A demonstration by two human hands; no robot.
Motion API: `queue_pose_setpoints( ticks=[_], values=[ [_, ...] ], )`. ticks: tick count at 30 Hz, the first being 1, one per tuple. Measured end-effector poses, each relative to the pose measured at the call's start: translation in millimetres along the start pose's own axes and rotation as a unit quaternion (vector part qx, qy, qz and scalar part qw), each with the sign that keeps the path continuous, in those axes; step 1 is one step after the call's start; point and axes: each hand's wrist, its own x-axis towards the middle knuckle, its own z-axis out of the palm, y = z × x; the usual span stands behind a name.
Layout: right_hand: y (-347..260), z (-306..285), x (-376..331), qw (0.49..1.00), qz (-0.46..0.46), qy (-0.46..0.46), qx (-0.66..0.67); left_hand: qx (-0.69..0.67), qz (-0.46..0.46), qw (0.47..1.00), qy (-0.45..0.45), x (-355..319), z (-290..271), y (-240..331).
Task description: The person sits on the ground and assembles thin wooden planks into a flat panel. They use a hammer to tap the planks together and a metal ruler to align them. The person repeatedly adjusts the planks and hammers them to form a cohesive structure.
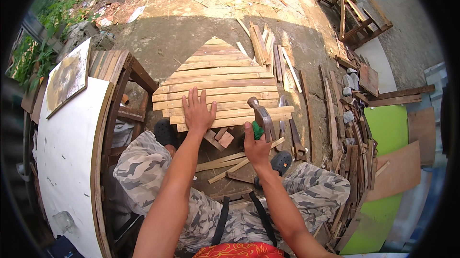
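In front of me lies a pointed panel of bamboo slats [225,77], its slats running side to side and narrowing to a tip at the far end. My left hand [198,113] rests flat on its near part with the fingers spread. In my right hand [257,149] is a claw hammer [262,118] with a green grip, held upright just over the panel's near right corner. The fingers wrap round the grip and the thumb points up. Under the near edge of the panel show short wood blocks [223,138].
A handsaw [296,140] lies right of the panel, near loose wood strips [261,47]. Scrap wood is piled along the right beside a green board [385,133]. On the left stands a wooden bench [111,90] with a white board [72,148] beside it. Loose slats [225,166] lie between my feet.
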Motion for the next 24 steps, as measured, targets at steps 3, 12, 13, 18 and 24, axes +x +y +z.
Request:
queue_pose_setpoints(
  ticks=[3,12,13,18,24],
  values=[
    [3,1,7,0.932,0.154,-0.189,-0.268,0.000,-0.002,1.000,0.006,0,0,1],
    [81,-99,49,0.962,0.194,0.057,-0.186,-0.041,0.147,0.988,0.025,-1,2,0],
    [95,-107,59,0.960,0.178,0.111,-0.188,-0.051,0.168,0.984,0.014,-1,3,2],
    [173,-113,104,0.937,0.248,0.245,-0.015,-0.024,0.175,0.983,-0.045,-10,0,25],
    [216,-107,101,0.885,0.290,0.214,0.293,-0.015,0.167,0.985,-0.045,-10,-6,33]
  ],
)
